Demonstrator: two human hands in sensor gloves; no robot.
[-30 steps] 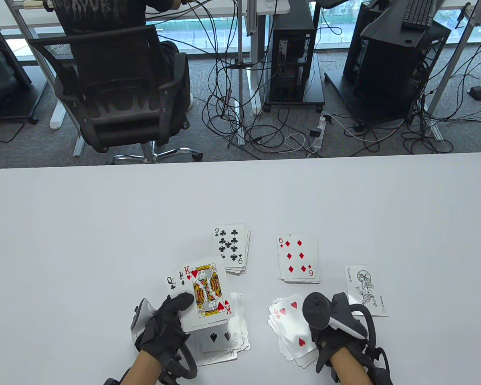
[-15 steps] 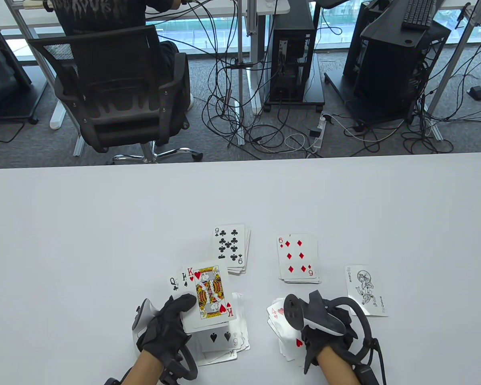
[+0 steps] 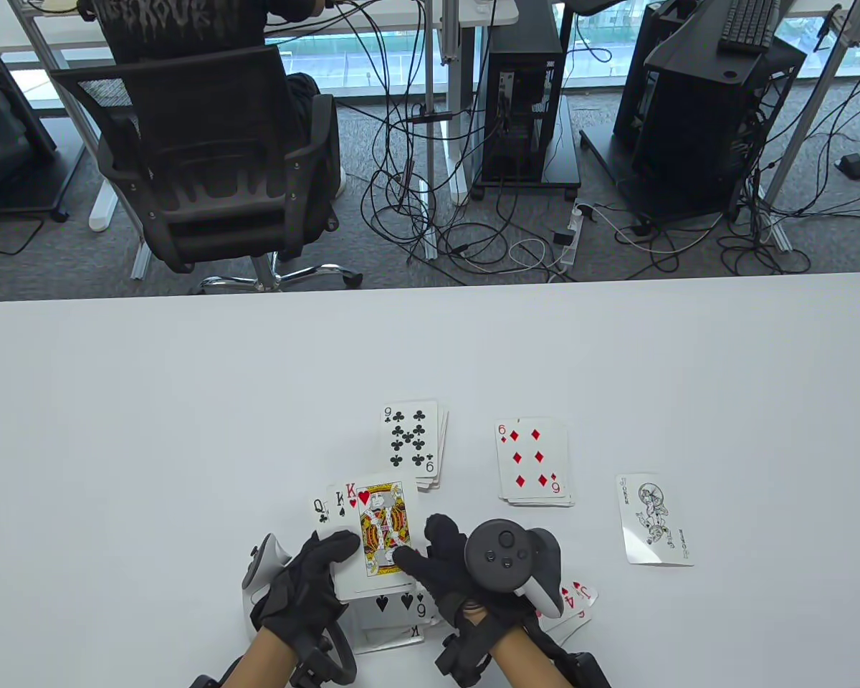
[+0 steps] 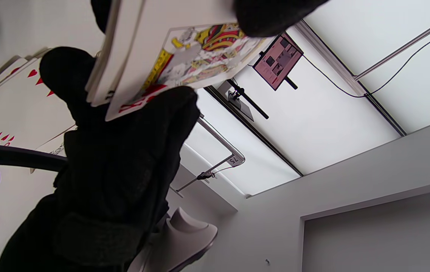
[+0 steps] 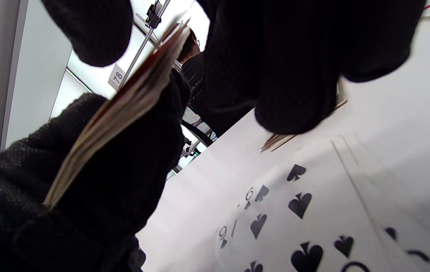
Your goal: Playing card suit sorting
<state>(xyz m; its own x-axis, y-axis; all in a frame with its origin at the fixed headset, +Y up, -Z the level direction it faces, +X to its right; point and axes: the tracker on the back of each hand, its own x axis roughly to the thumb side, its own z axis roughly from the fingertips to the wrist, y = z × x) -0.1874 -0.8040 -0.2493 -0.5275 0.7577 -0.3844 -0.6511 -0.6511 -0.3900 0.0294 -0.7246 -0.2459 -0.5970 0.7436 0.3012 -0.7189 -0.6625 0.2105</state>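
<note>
White table (image 3: 150, 401); left hand (image 3: 304, 580) grips fanned cards (image 3: 344, 530), long axis away from person; right hand (image 3: 444, 566) fingers pinch king of hearts (image 3: 381, 527).

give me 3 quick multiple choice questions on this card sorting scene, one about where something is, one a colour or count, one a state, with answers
1. Where does the joker card lie?
A. right of the diamonds pile
B. left of the clubs pile
C. in the left hand

2. What colour are the pips on the top card of the clubs pile?
A. red
B. black
C. green

3. What is the left hand doing?
A. lying flat on the table
B. holding a fan of cards, king of hearts on top
C. pointing at the joker

Answers: 1 A, it lies alone beyond the diamonds pile. 2 B, the nine's clubs are black. 3 B, its grip is round the fan, where the right hand reaches.
</note>
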